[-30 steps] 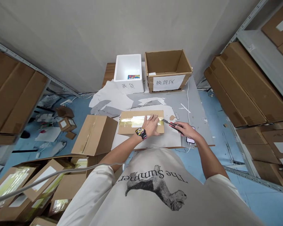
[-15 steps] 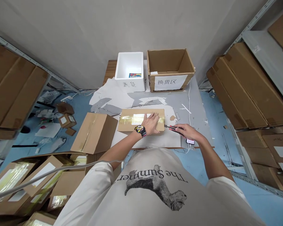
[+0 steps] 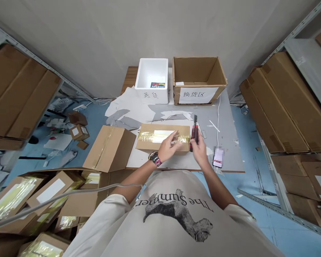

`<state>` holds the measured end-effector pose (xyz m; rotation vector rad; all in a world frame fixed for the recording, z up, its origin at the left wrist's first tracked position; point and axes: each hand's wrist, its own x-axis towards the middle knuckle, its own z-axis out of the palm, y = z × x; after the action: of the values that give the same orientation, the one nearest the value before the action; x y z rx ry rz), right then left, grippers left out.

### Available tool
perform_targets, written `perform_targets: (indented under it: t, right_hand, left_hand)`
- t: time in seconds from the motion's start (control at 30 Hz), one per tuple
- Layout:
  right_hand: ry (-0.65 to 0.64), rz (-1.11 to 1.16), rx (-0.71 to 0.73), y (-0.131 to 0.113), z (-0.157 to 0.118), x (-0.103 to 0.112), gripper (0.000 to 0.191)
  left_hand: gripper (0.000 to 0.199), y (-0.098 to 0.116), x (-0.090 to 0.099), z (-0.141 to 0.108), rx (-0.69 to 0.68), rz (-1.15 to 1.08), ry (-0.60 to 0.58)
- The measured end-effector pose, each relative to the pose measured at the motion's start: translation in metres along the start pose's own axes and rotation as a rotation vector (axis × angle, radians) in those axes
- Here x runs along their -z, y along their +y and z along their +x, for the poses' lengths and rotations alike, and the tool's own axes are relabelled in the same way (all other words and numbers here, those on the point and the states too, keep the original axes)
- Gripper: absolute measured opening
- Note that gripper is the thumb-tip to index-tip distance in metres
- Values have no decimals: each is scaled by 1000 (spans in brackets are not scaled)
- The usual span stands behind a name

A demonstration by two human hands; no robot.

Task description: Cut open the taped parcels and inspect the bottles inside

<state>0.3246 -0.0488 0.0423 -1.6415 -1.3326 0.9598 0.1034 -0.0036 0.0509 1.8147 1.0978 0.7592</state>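
A long cardboard box [image 3: 147,143] lies on the table in front of me, with yellowish clear tape along its top and a white label [image 3: 159,136]. My left hand [image 3: 169,148] is over the box's front edge, right of the middle, fingers stretched and empty; whether it touches the cardboard I cannot tell. Just off the box's right end, my right hand [image 3: 199,149] is wrapped round a red and black utility knife [image 3: 194,132]. The knife stands nearly upright, its blade end pointing away from me.
At the back stand a white foam box [image 3: 153,95] with a colourful booklet inside and an open carton [image 3: 177,99] with a handwritten sign. A phone [image 3: 218,157] lies at right. Left are a taped carton [image 3: 109,146] and several piled parcels [image 3: 49,191]. Shelves with cartons flank the table.
My right hand has brought the knife from the box's right end to a near-upright position. My left hand has slid back toward me, off the box's top. The view has shifted slightly.
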Motion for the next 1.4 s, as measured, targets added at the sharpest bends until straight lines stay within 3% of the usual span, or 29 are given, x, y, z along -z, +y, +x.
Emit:
perform_targets:
  t: [0.1,0.17,0.23,0.43,0.5,0.6,0.73,0.87,1.0,1.17,1.4]
  right_hand:
    - [-144,25,122,-33,-12,-40,71]
    - [-258,-12,202,-49,-17,-54,61]
    - [-283,-97,270,-58,-16,-61,54]
    - [-265,-465,348,-56,-3,-81,52]
    - [-263,-586,339,-56,-1,-96,52]
    - [-268,-734,320,-61,0,-121,54]
    - [-257,-830,318,-69,2,-145,57]
    - [-250,-884,261,-71,7,-143,73]
    - [-325,-927,201,-76,15,-137,81]
    - [-434,-989,107,-86,27,-140,86]
    - [-445,-966,199,-84,17,-140,75]
  left_hand:
    - [68,-3,7,-5,124,-197,33]
    - [60,-10,19,-10,220,-267,74]
    - [58,-21,39,-19,295,-327,152]
    - [49,-72,113,-59,350,-174,644]
    - [48,-90,126,-70,440,-147,712]
    - [51,-108,126,-79,543,-174,671]
    - [58,-112,102,-85,542,-280,568]
    - [64,-107,75,-86,528,-389,440]
    - [65,-108,62,-82,492,-432,312]
    - [73,-111,76,-80,501,-499,173]
    - [76,-116,123,-97,476,-431,133]
